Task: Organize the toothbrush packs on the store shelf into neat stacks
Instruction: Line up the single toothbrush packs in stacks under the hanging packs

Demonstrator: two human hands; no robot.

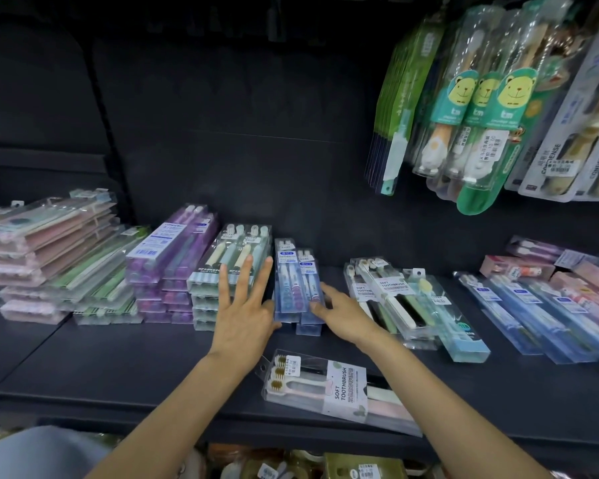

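Observation:
Two stacks of blue toothbrush packs (293, 281) stand side by side at the middle of the dark shelf (125, 361). My left hand (246, 305) has straight, spread fingers and lies against the left side of these stacks, next to the green-and-white stack (229, 267). My right hand (343, 312) lies flat against their right side, fingers touching the packs. A loose "SOFT TOOTHBRUSH" pack (339, 392) lies near the shelf's front edge, between my forearms. A jumbled pile of soft toothbrush packs (395, 295) sits to the right.
Purple (170, 257), green (108, 281) and pink (42, 243) stacks line the left. Blue packs (533, 316) and pink boxes (519, 267) lie at the right. Children's toothbrush packs (478, 108) hang above at the right. A lower shelf with goods (360, 468) shows below.

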